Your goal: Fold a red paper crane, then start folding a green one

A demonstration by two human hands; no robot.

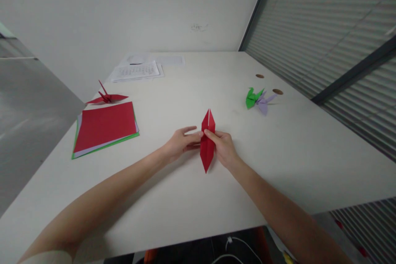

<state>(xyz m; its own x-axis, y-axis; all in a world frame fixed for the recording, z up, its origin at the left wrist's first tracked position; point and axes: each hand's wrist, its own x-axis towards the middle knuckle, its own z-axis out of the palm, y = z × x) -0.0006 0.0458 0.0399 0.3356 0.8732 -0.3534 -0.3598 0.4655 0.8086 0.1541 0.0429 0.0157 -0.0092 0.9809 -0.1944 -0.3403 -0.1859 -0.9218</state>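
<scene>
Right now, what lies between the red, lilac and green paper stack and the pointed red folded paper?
The head view shows the person's left hand there, with white tabletop between it and the paper stack.

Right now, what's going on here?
A person is handling a folded red paper, pointed at both ends. The right hand pinches it from the right, thumb on top; the left hand is at its left edge. To the left lie a stack of coloured sheets and a red paper bird; to the right, a green paper bird and a lilac folded piece.
</scene>
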